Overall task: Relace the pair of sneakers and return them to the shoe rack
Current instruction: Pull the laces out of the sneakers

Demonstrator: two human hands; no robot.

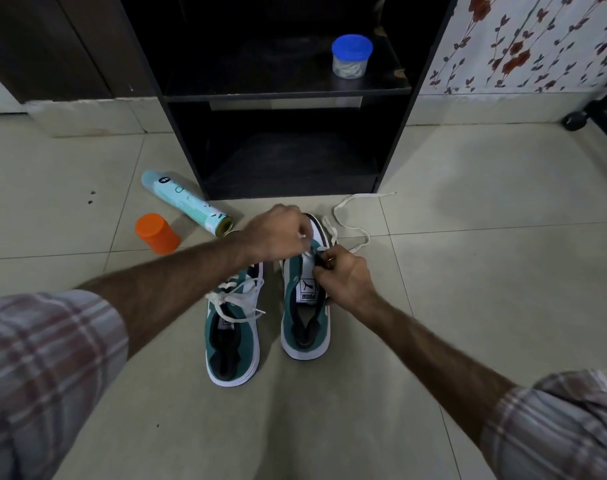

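Two green sneakers with white soles stand side by side on the tiled floor, toes toward the black shoe rack (pixel 188 140). The left sneaker (pixel 233 341) is laced and tied in a bow. The right sneaker (pixel 305 320) has a white lace (pixel 350 220) trailing loose past its toe toward the rack. My left hand (pixel 278 233) pinches the lace over the right sneaker's front eyelets. My right hand (pixel 343 275) grips the lace at the sneaker's right side by the tongue. Both hands hide the front eyelets.
A light blue spray can (pixel 184 202) lies on the floor left of the rack, with an orange cap (pixel 156 233) beside it. A blue-lidded jar (pixel 351 57) stands on the rack's upper shelf. The lower shelf (pixel 288 168) is dark. A wheeled black frame (pixel 593 116) stands far right.
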